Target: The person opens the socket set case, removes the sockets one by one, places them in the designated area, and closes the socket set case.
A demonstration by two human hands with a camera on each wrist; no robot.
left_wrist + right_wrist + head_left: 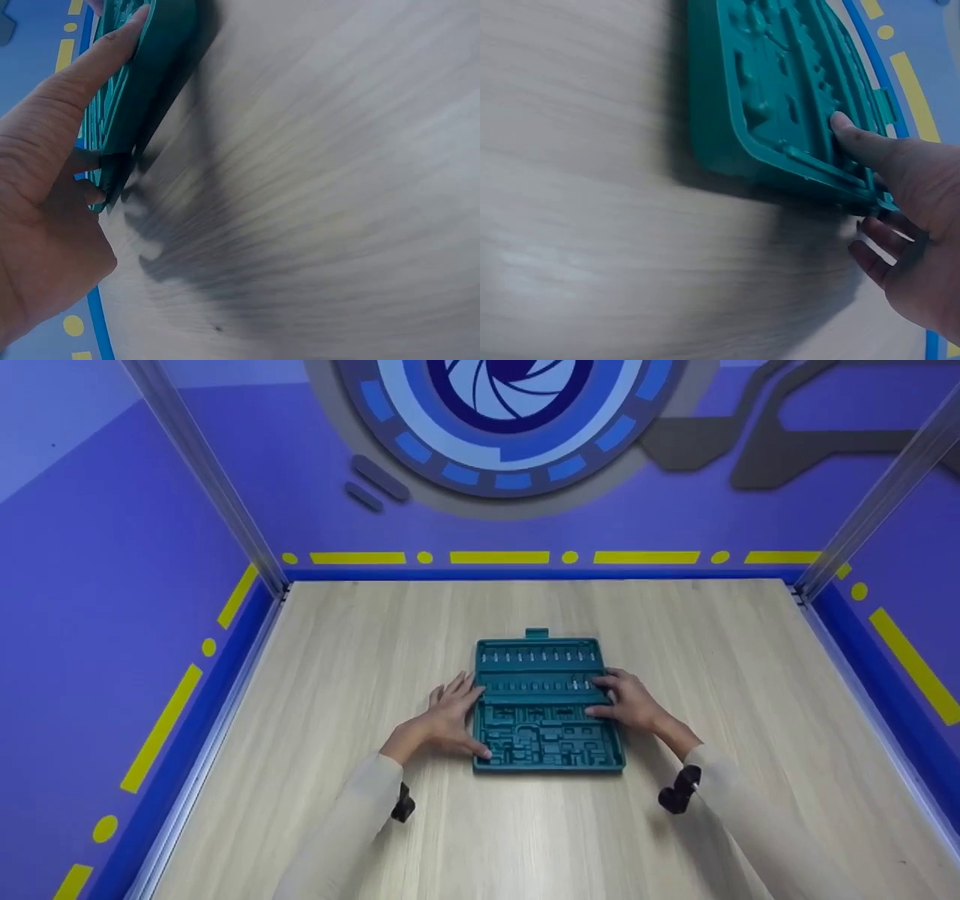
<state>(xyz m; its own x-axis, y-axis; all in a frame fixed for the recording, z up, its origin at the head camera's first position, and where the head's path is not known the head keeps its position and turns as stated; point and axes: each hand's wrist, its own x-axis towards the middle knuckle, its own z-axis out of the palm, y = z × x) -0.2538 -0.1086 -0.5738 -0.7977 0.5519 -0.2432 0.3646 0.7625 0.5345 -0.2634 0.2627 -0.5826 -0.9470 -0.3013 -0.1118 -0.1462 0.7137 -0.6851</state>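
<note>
A teal moulded plastic tray [541, 661] with rows of slots and shaped recesses lies flat on the wooden table [375, 660]. My left hand [446, 718] holds its left edge, thumb on the front left corner. In the left wrist view the thumb lies along the top of the tray [154, 67] and the other fingers [86, 193] curl at its rim. My right hand [631, 705] holds the right edge. In the right wrist view the thumb [855, 139] presses on the tray [765, 82], with the fingers [874, 251] off its rim. The recesses look bare.
Blue walls [112, 607] with yellow dashes close the table on three sides. Metal posts [225, 502] stand at the two far corners. A small tab [537, 632] sticks out of the tray's far edge.
</note>
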